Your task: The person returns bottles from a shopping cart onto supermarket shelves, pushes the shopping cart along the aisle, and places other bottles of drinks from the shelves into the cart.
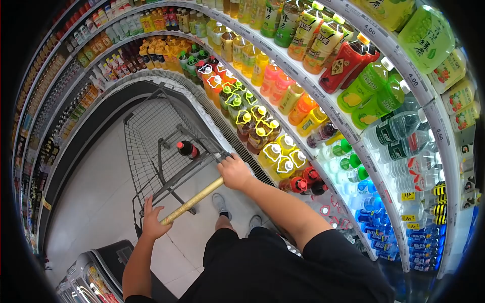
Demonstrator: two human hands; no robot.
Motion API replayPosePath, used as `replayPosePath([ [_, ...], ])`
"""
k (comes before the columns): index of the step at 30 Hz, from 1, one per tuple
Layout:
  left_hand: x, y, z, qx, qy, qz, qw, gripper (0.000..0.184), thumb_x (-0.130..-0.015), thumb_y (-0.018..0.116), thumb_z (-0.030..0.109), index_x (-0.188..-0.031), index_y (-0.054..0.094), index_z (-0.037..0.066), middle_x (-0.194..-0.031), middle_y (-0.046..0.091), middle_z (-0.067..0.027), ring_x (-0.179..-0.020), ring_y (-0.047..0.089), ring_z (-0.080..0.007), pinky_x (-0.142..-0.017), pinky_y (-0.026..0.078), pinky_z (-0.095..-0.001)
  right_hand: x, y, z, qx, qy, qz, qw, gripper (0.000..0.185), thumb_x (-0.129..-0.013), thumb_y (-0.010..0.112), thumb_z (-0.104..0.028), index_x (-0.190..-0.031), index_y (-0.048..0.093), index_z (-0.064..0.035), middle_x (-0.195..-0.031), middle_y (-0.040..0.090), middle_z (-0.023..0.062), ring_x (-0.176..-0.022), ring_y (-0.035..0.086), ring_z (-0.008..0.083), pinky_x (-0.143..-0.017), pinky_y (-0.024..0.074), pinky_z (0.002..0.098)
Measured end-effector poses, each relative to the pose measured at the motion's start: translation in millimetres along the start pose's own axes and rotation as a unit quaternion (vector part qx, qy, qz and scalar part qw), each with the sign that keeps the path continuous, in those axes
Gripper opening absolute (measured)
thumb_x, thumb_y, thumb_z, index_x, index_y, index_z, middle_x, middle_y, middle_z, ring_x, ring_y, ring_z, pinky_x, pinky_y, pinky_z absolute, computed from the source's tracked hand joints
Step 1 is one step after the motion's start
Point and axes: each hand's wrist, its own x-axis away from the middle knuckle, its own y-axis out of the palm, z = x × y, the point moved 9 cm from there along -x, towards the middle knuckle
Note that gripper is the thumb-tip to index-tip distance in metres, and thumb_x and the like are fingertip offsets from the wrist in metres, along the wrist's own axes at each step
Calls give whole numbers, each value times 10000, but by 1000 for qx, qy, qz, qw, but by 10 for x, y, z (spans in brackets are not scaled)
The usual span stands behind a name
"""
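A wire shopping cart (146, 135) stands in front of me, and a dark bottle with a red cap (187, 149) lies inside it near the handle end. The cart's yellowish handle bar (194, 197) runs between my hands. My right hand (235, 171) is closed round the right end of the handle. At the bar's left end is my left hand (154, 220), its fingers spread and raised, the palm side resting against the end of the bar.
Curved shelves of drinks (283, 60) rise close on the right and bend round the front. More shelves with small bottles (65, 113) line the left. A dark-edged case with packaged goods (86, 278) stands at the lower left. Pale floor tiles (96, 202) lie left of the cart.
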Motion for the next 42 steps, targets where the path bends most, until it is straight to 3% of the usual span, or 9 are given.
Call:
replayPosePath([
  [8, -348, -192, -207, 14, 1, 2, 1000, 524, -631, 863, 213, -1087, 698, 15, -1629, 255, -304, -1516, 231, -504, -1205, 308, -543, -471, 11, 63, -21, 0, 3, 1000, 110, -847, 677, -222, -851, 663, -114, -842, 657, 60, -942, 636, 275, -1047, 443, 476],
  [14, -544, -250, -334, 4, 12, -2, 1000, 513, -644, 854, 215, -1073, 690, -16, -1609, 250, -343, -1503, 221, -538, -1197, 293, -577, -742, 19, 119, -23, -5, 41, 999, 220, -829, 730, -305, -776, 619, -123, -768, 606, 43, -847, 623, 255, -997, 474, 461],
  [22, -648, -267, -408, 21, 5, -22, 1000, 536, -629, 857, 200, -1085, 684, -20, -1628, 203, -326, -1529, 160, -518, -1194, 299, -573, -892, -69, 119, -41, -43, 26, 998, 363, -797, 756, -456, -736, 623, -124, -759, 617, 48, -793, 606, 264, -893, 462, 413],
  [30, -651, -241, -450, 38, -1, -30, 999, 526, -636, 846, 196, -1087, 684, -23, -1630, 197, -327, -1530, 155, -516, -1182, 303, -591, -887, -44, 128, -29, -44, 59, 997, 372, -817, 741, -458, -720, 615, -121, -746, 609, 43, -795, 599, 259, -878, 462, 406],
  [37, -714, -324, -431, 35, -6, -34, 999, 680, -628, 950, 390, -1092, 683, -30, -1611, 211, -351, -1511, 173, -536, -1181, 291, -604, -978, -23, 130, -15, -39, 24, 999, 366, -813, 738, -449, -694, 605, -130, -726, 605, 21, -798, 592, 244, -880, 455, 403],
  [38, -714, -329, -426, 43, 0, -30, 999, 688, -626, 952, 394, -1095, 682, -31, -1608, 210, -356, -1509, 170, -542, -1178, 294, -608, -983, 205, 192, 3, -17, -110, 994, 405, -788, 760, -494, -861, 676, -104, -891, 659, 65, -952, 622, 269, -963, 448, 422],
  [39, -715, -341, -423, 50, 7, -27, 998, 696, -625, 953, 397, -1099, 681, -32, -1605, 209, -361, -1506, 167, -547, -1175, 296, -611, -983, 47, 190, 4, -17, -107, 994, 405, -788, 760, -494, -861, 676, -104, -891, 659, 65, -952, 622, 269, -963, 448, 422],
  [41, -729, -351, -439, 43, 15, -22, 999, 698, -623, 954, 397, -1099, 680, -33, -1599, 216, -366, -1501, 173, -556, -1166, 304, -622, -857, -761, 170, -80, -66, 77, 992, 592, -766, 793, -534, -1126, 675, -78, -1130, 646, 129, -1148, 597, 316, -1059, 420, 454],
  [42, -740, -341, -454, 39, 16, -20, 999, 706, -620, 955, 402, -1102, 678, -33, -1598, 217, -368, -1499, 174, -558, -1164, 305, -625, -749, -861, 364, -93, -15, 69, 993, 764, -747, 822, -554, -1299, 606, -73, -1322, 572, 166, -1284, 527, 359, -1121, 383, 482],
])
